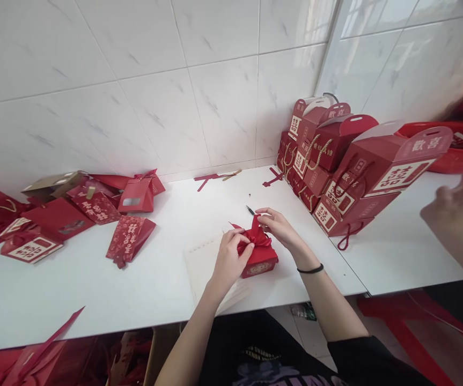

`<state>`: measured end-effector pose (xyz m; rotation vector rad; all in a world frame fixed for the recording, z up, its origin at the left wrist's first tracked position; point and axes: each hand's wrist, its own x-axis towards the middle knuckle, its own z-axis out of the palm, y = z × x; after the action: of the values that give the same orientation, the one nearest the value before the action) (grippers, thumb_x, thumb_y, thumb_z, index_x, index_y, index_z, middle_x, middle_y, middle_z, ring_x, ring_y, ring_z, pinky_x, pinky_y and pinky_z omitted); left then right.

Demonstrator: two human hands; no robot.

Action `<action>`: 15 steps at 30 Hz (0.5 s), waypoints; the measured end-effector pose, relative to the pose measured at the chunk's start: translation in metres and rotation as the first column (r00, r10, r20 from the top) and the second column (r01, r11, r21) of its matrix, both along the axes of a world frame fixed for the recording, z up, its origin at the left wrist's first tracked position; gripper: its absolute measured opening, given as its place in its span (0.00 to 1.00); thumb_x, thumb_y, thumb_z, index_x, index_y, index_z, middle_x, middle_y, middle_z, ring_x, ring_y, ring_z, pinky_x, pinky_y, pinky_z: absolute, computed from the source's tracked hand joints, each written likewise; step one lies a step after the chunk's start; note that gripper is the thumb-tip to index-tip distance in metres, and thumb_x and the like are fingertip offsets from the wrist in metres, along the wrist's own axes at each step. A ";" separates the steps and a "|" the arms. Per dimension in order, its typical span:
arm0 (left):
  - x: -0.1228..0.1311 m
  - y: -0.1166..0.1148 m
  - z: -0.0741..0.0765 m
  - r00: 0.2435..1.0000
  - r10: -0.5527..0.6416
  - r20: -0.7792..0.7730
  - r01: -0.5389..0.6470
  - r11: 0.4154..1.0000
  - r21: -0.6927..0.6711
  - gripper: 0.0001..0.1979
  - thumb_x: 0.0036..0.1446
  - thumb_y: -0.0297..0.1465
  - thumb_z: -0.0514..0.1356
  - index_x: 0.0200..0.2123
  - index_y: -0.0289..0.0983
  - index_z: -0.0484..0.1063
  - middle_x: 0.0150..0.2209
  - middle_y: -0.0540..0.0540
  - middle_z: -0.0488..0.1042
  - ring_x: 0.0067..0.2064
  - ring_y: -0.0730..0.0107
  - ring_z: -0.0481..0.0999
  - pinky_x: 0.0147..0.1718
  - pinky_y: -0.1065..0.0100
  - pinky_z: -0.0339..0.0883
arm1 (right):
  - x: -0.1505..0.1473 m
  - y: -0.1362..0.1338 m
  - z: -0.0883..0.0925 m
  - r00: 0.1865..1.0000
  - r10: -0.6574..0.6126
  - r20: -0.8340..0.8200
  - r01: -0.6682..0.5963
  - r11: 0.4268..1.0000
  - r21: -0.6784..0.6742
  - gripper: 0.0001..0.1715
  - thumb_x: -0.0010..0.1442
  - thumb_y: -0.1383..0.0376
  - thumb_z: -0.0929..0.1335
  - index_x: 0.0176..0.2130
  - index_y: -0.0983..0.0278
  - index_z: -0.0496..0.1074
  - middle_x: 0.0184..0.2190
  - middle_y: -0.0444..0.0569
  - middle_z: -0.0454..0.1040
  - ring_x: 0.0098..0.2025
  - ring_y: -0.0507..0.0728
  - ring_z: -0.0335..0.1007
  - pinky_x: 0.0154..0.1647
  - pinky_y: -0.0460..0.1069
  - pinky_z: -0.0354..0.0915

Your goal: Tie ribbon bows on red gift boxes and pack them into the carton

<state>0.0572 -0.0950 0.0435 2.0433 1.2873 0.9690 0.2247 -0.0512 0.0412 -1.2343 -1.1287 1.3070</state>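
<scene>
A small red gift box (260, 261) stands on the white table (167, 279) right in front of me, with a red ribbon bow (255, 238) on its top. My left hand (229, 258) pinches the ribbon at the bow's left side. My right hand (280, 228) grips the ribbon at the right side, fingers closed on it. A black band circles my right wrist. A white notebook (203, 262) lies under my left hand, beside the box.
A pile of assembled red gift boxes (347, 161) with cord handles leans at the back right. Flat and half-folded red boxes (94, 209) lie scattered at the left. Another person's hand (456, 195) reaches in at the right edge. A pen (250, 210) lies behind the box.
</scene>
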 end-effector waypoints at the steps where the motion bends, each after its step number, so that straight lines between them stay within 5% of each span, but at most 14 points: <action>1: 0.000 0.000 0.000 1.000 -0.001 0.000 0.001 1.000 -0.006 0.03 0.56 0.28 0.56 0.29 0.39 0.67 0.45 0.44 0.68 0.51 0.61 0.67 0.49 0.56 0.64 | -0.002 0.003 -0.002 1.000 -0.004 0.024 0.004 1.000 -0.004 0.19 0.45 0.60 0.66 0.38 0.65 0.65 0.22 0.41 0.67 0.22 0.50 0.59 0.25 0.46 0.55; 4: 0.000 0.000 0.000 1.000 0.000 -0.002 0.000 1.000 -0.021 0.04 0.56 0.29 0.56 0.29 0.39 0.67 0.46 0.44 0.68 0.52 0.62 0.67 0.49 0.56 0.63 | -0.004 0.007 -0.008 0.994 -0.032 0.104 0.032 0.999 0.004 0.18 0.44 0.62 0.67 0.38 0.65 0.65 0.19 0.40 0.65 0.22 0.52 0.60 0.25 0.47 0.55; 10: 0.001 0.001 0.001 0.999 0.018 0.041 -0.017 1.000 -0.025 0.04 0.55 0.29 0.56 0.28 0.39 0.68 0.45 0.44 0.68 0.50 0.61 0.67 0.50 0.55 0.62 | 0.009 -0.020 -0.009 0.930 -0.252 0.267 0.225 0.966 0.129 0.19 0.54 0.51 0.63 0.39 0.63 0.63 0.29 0.46 0.67 0.33 0.56 0.64 0.35 0.50 0.58; 15: -0.006 -0.001 -0.007 0.989 0.044 0.144 -0.054 0.996 0.067 0.06 0.52 0.30 0.58 0.36 0.39 0.68 0.47 0.43 0.64 0.53 0.60 0.63 0.51 0.56 0.61 | 0.019 -0.054 0.002 0.862 -0.042 0.504 -0.017 0.994 0.112 0.28 0.58 0.44 0.58 0.22 0.62 0.60 0.20 0.44 0.62 0.24 0.53 0.57 0.26 0.48 0.53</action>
<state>0.0510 -0.0959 0.0369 1.9629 1.2487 1.1767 0.2438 -0.1056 0.0431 -1.5466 -1.5368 0.9075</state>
